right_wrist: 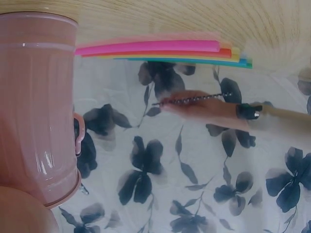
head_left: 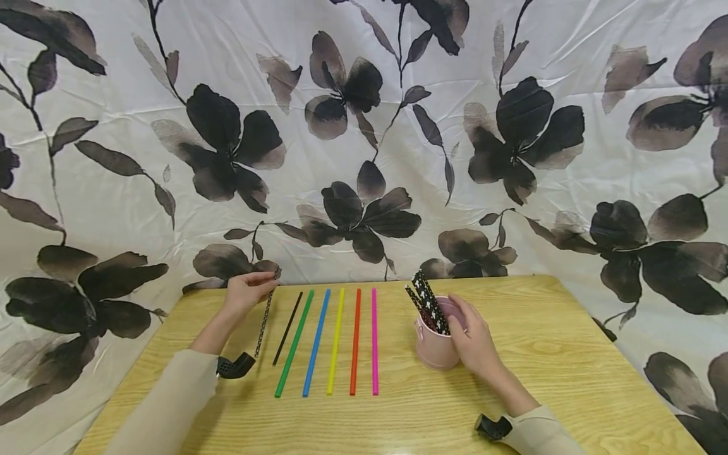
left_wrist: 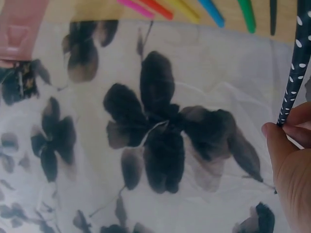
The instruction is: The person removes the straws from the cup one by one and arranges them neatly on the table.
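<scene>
My left hand (head_left: 247,292) pinches the far end of a black straw with white spots (head_left: 263,325) between thumb and fingers. The left wrist view shows that spotted straw (left_wrist: 295,68) coming out of the fingertips. Whether its near end touches the table I cannot tell. To its right, a shorter plain black straw (head_left: 287,328) lies beside green (head_left: 294,343), blue (head_left: 316,343), yellow (head_left: 336,342), red (head_left: 355,342) and pink (head_left: 375,342) straws. My right hand (head_left: 474,338) grips the right side of a pink bucket (head_left: 436,352). Several black-and-white patterned straws (head_left: 430,304) lean inside it.
The wooden table (head_left: 421,417) ends at the back against a white cloth (head_left: 364,158) with dark flowers. Black wrist cameras sit at the left wrist (head_left: 236,366) and the right wrist (head_left: 493,428).
</scene>
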`<state>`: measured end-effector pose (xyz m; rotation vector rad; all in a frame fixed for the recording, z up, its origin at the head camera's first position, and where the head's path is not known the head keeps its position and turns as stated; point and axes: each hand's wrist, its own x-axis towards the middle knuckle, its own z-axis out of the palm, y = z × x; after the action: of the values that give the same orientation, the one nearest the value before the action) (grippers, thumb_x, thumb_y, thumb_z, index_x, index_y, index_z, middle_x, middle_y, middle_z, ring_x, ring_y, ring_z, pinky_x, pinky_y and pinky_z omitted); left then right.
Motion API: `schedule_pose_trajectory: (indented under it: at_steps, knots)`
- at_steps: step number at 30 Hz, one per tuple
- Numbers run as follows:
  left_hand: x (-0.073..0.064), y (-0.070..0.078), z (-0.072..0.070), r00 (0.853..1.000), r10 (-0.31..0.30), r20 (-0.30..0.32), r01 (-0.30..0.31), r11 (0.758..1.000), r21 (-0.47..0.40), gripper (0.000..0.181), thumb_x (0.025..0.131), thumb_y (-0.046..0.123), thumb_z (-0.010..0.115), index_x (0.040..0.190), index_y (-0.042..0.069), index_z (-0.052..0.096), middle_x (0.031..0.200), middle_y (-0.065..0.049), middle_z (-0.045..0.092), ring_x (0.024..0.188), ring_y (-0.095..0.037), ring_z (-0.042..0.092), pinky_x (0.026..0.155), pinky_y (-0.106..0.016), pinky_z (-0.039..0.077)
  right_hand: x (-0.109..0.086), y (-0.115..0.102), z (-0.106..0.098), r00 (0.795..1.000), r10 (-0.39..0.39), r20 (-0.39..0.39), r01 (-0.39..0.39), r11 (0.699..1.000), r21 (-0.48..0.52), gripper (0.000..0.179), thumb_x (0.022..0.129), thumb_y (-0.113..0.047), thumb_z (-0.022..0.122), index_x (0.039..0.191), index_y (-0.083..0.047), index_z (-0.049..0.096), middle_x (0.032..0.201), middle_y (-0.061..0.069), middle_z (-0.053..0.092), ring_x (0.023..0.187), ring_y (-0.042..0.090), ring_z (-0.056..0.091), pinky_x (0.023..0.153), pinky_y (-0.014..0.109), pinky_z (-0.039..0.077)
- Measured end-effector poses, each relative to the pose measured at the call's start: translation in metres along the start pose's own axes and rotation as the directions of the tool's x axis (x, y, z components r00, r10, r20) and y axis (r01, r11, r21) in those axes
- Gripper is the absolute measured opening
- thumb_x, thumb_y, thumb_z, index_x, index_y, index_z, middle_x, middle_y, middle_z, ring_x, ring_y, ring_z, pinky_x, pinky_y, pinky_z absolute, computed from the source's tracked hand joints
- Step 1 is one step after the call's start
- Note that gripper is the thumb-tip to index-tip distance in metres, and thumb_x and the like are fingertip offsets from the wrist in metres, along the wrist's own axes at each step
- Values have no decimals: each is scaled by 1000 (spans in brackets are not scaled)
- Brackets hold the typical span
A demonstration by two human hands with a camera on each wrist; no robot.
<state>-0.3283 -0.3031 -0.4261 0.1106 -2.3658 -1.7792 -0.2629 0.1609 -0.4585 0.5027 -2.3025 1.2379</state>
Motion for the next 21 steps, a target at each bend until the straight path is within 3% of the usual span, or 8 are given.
schedule_pose_trajectory:
  at_steps: [10,21]
  knots:
    - [10,-29,0,999,42,24,-44,994,101,37,80,16,66,112,-2,59,100,-16,61,76,-13,60,67,-36,51,-4,0,2,1000,-16,-11,16,1000,4,42,87,-10,50,129,-11,43,124,9,47,114,24,43,94,42,34]
    - [22,-40,3,998,67,20,-70,982,174,34,80,15,66,110,0,61,100,-16,62,73,-14,59,59,-28,50,-5,-1,3,1000,-17,-25,17,1000,5,41,88,-11,49,128,-10,44,123,8,48,114,24,43,94,42,34]
